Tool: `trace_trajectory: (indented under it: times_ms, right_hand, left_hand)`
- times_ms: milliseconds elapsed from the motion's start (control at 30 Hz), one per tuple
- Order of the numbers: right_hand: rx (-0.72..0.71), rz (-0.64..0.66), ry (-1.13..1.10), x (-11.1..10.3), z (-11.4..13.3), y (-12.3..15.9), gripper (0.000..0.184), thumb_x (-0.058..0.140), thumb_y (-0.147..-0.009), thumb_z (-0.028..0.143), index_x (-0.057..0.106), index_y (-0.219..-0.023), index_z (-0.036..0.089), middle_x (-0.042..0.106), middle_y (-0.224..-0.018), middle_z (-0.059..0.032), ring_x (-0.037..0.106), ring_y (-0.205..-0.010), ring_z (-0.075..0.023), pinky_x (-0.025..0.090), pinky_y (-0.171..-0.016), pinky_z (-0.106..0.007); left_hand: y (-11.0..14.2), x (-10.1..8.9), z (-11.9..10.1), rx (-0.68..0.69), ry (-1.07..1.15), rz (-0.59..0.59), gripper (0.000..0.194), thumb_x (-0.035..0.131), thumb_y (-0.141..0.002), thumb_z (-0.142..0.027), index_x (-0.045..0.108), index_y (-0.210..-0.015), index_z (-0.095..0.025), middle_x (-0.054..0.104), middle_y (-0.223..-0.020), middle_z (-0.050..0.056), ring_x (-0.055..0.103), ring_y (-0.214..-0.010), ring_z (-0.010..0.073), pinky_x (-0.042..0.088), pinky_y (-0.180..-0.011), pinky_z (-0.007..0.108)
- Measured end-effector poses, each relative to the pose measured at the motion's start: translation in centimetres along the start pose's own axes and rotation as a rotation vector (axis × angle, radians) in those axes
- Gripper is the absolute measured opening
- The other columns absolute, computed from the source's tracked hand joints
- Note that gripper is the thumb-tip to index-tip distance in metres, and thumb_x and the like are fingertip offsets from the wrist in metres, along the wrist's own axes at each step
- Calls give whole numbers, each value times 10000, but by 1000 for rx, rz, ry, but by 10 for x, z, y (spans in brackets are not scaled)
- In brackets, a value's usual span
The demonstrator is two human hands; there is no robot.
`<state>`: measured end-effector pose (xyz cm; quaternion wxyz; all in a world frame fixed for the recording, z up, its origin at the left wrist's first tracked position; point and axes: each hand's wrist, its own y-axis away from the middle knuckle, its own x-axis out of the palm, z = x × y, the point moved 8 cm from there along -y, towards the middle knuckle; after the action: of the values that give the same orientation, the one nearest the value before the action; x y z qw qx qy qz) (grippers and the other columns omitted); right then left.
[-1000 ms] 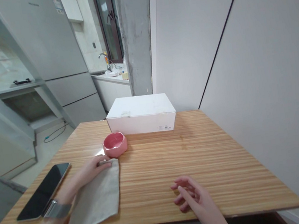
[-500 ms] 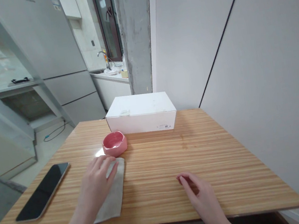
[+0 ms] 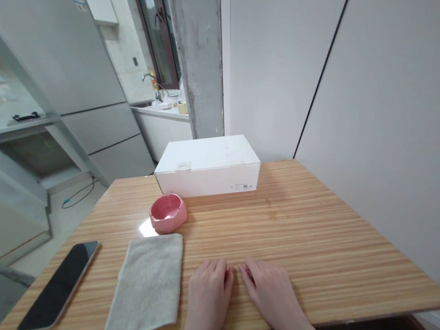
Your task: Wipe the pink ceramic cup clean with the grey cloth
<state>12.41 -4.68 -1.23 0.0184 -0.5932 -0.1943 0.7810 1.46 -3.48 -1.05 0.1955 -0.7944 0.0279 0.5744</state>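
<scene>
My left hand (image 3: pixel 210 292) rests on the wooden table near its front edge, fingers curled in and thumb against them, with nothing visible in it. Close beside it on the right, my right hand (image 3: pixel 269 288) lies in the same loosely closed way; a small gap separates the two. Left of my left hand a grey-beige cloth (image 3: pixel 149 286) lies flat. Just behind the cloth stands a pink bowl (image 3: pixel 168 213), its inside showing no contents.
A black-screened phone (image 3: pixel 60 288) lies at the table's left. At the back edge sits a white box (image 3: pixel 207 168). The wooden table (image 3: pixel 333 258) reaches a white wall on the right. Beyond are a fridge (image 3: pixel 59 56) and a sink counter (image 3: pixel 164 121).
My left hand has moved right and toward me, off the cloth, which now shows whole. My right hand has shifted left, and the two are now side by side with fingers curled.
</scene>
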Motion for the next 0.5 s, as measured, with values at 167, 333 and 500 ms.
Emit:
trace_trajectory:
  times_ms: [167,333,500]
  right_hand:
    - [-11,-7,-5,-2,0,1,264,375,-959,239,507,-731,217,636,-637,-16,623,-588,-177,297,-555,-281]
    - [-3,-7,-36,-1,-1,2,257,387,-953,234,501,-723,221,630,-645,-12,619,-598,-179,303,-567,-279]
    - [-8,-1,-45,0,-2,2,260,392,-952,235,498,-715,221,616,-633,-8,610,-591,-177,293,-562,-279]
  left_hand:
    - [2,1,0,35,14,5,241,443,-885,-190,552,-671,-204,632,-689,33,594,-685,191,388,-620,307]
    - [3,0,-1,36,25,-15,241,448,-879,-182,561,-667,-203,634,-688,34,587,-677,181,385,-618,297]
    - [3,0,0,25,12,-7,233,460,-874,-192,553,-660,-204,630,-674,32,585,-666,188,376,-603,300]
